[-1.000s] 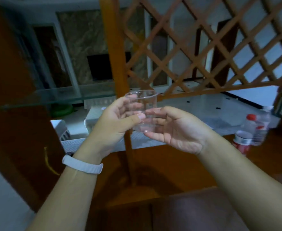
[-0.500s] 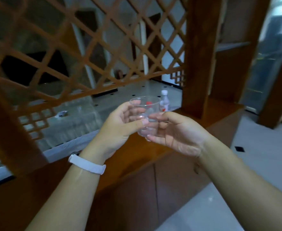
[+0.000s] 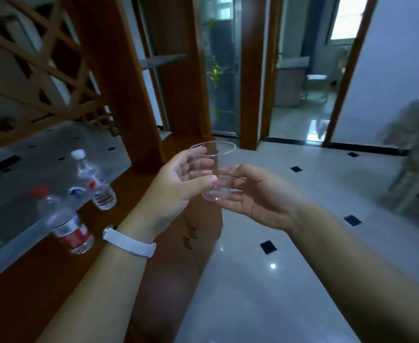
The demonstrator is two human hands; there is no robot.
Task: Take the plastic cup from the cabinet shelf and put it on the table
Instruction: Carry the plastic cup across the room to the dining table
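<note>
A clear plastic cup point(image 3: 218, 154) is held upright in mid-air in front of me, above the end of a wooden cabinet point(image 3: 198, 226). My left hand point(image 3: 176, 186), with a white wristband, wraps the cup's left side with thumb and fingers. My right hand point(image 3: 258, 194) cups the lower right side, its fingertips touching the base. No table is in view.
Two plastic water bottles point(image 3: 66, 219) point(image 3: 94, 179) stand on the cabinet's counter at the left, below a wooden lattice screen point(image 3: 37, 70). A thick wooden post point(image 3: 119, 78) rises behind them. Shiny tiled floor point(image 3: 290, 268) spreads right toward an open doorway point(image 3: 309, 70); a pale chair point(image 3: 411, 149) is far right.
My view has swung to the right, from the lattice and counter to the cabinet's end, the floor and the doorway. Both hands have kept the cup between them in the same hold.
</note>
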